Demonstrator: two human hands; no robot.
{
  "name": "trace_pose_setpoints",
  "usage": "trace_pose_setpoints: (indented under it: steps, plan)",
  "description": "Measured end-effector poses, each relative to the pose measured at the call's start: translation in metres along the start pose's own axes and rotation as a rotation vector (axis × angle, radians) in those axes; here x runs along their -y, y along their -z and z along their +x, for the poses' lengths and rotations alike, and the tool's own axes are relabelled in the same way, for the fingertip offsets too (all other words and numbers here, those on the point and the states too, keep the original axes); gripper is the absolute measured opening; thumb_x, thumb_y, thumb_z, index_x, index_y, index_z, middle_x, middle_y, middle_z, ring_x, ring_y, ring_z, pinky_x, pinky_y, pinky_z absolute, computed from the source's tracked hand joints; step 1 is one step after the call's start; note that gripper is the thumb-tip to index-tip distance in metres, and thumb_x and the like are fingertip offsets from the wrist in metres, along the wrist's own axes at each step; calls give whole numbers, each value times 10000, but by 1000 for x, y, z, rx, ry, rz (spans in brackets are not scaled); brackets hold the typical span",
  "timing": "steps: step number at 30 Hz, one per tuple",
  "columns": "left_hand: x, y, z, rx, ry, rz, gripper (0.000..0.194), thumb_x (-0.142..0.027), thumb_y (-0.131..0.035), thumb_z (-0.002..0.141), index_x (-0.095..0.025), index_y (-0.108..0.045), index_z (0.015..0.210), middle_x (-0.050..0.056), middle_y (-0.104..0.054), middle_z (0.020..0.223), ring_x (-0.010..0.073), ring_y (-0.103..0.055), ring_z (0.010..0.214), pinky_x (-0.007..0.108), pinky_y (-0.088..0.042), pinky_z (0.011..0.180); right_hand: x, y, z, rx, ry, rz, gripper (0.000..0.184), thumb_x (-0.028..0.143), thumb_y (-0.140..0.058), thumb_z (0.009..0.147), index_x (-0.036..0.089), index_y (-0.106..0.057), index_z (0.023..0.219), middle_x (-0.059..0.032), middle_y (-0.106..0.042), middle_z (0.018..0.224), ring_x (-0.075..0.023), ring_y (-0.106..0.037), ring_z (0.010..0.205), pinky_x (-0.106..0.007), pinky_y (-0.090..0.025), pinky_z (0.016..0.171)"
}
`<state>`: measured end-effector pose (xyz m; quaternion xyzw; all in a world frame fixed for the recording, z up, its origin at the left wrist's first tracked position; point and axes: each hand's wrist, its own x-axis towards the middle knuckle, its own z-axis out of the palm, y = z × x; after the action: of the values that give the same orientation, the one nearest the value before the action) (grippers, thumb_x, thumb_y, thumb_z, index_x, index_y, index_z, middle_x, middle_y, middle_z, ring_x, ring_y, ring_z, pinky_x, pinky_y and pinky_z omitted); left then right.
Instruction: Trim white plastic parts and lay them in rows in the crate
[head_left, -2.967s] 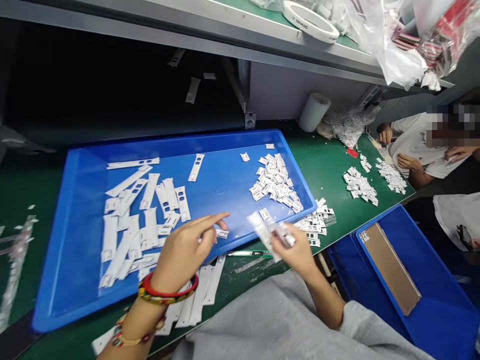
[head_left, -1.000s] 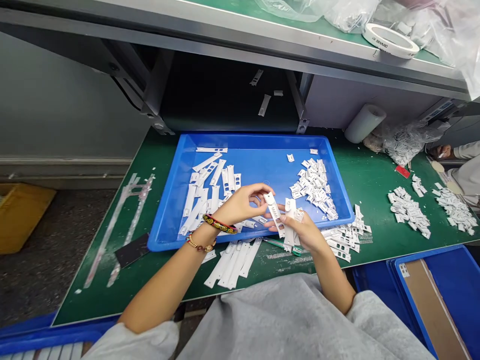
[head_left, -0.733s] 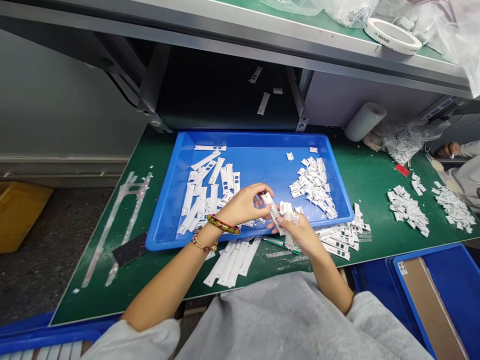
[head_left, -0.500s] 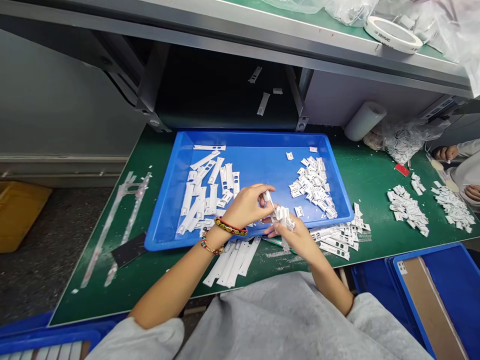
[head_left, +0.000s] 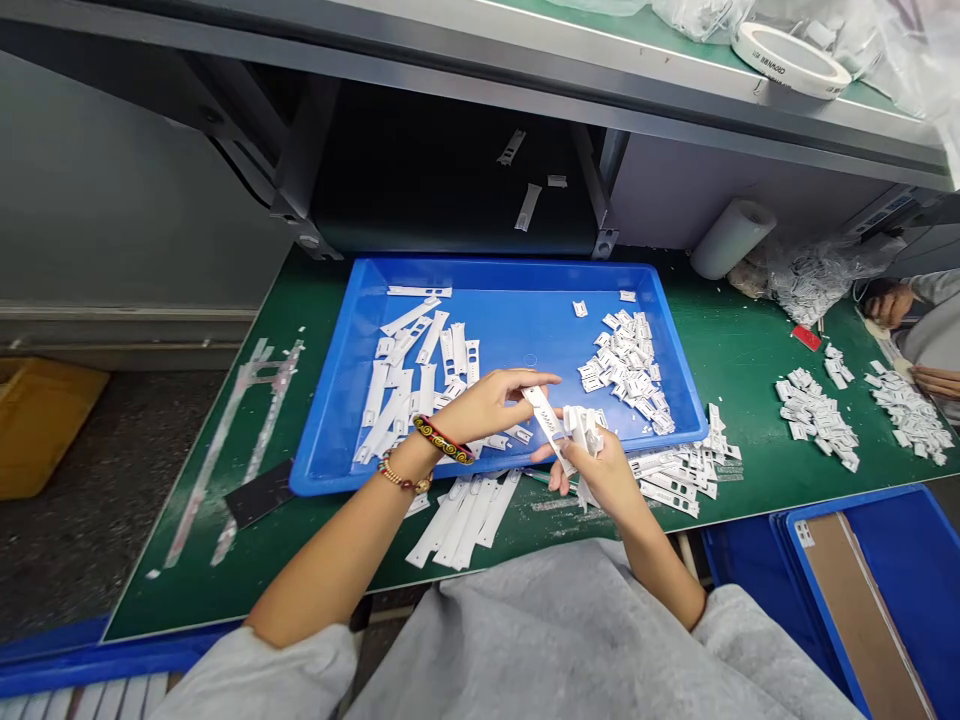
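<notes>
My left hand (head_left: 487, 405), with bead bracelets at the wrist, has its thumb and forefinger at the upper end of a white slotted plastic strip (head_left: 550, 428). The strip's lower end lies against the thumb of my right hand (head_left: 606, 472). A bunch of small white plastic clips (head_left: 583, 425) is gripped in my right hand; its palm side is partly hidden by them. Both hands are over the front edge of a blue tray (head_left: 495, 275). Inside it, long white strips lie on the left and a heap of small white clips (head_left: 626, 365) on the right.
Flat white strips (head_left: 465, 525) and slotted pieces (head_left: 679, 480) lie before the tray on the green table (head_left: 739, 375). Behind stands a dark conveyor belt (head_left: 435, 190) under a shelf. Further right are clip piles (head_left: 816, 415), a white roll (head_left: 733, 238) and another person's hands.
The strip between my hands has turned so its slotted broad face shows. My left forefinger has straightened, and the clips in my right hand have shifted slightly right.
</notes>
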<state>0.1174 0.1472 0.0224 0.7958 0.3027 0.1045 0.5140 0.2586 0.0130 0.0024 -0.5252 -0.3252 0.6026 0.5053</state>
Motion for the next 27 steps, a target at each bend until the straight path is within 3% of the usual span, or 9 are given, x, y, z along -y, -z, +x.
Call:
trace_pose_setpoints:
  steps: [3, 8, 11, 14, 19, 24, 27]
  plan:
    - [0, 0, 0, -16, -69, 88, 500, -204, -521, 738, -202, -661, 1218, 60, -718, 998, 134, -601, 716, 256, -516, 703, 0, 0, -2, -12, -8, -31, 488, 476, -612, 802, 157, -600, 1172, -57, -734, 815, -137, -605, 493, -259, -495, 451]
    - [6, -7, 2, -56, -151, 264, 457, -143, -482, 743, -164, -699, 1144, 57, -679, 860, 153, -600, 711, 265, -498, 698, -1, -2, -7, -36, 37, -175, 404, 344, -542, 846, 193, -592, 1217, -46, -726, 936, -147, -641, 563, -259, -507, 472]
    - [7, -10, 2, -82, -149, 283, 464, -109, -410, 771, -165, -705, 1126, 52, -671, 857, 154, -613, 733, 263, -496, 722, -2, -2, -9, -59, 54, -269, 428, 234, -502, 839, 216, -585, 1258, -32, -728, 953, -140, -617, 526, -258, -490, 462]
    - [8, -12, 4, -70, -153, 276, 422, -168, -438, 791, -158, -700, 1122, 47, -664, 854, 162, -619, 745, 264, -496, 727, -5, -1, -9, -85, 88, -399, 498, 160, -469, 821, 241, -564, 1304, -13, -731, 919, -150, -626, 538, -268, -503, 510]
    - [11, -22, 10, -159, -148, 336, 388, -193, -446, 766, -166, -692, 1064, 49, -660, 878, 176, -598, 751, 272, -478, 724, -14, 5, -13, -41, 128, -532, 557, 177, -492, 833, 265, -492, 1383, -3, -728, 840, -200, -691, 662, -293, -532, 632]
    - [4, -42, 17, -69, -177, 348, 365, -191, -383, 798, -180, -628, 1067, 45, -617, 842, 187, -581, 720, 298, -468, 716, -22, 14, -27, -240, 196, -808, 406, 195, -537, 810, 245, -639, 1200, -34, -733, 851, -233, -685, 715, -300, -498, 696]
    - [-2, -46, 20, -7, -176, 263, 369, -164, -386, 774, -171, -541, 1109, 53, -613, 889, 191, -592, 746, 314, -486, 719, -21, 33, -38, -399, 219, -791, 284, 251, -510, 840, 215, -693, 1054, -25, -707, 728, -196, -641, 611, -272, -471, 618]
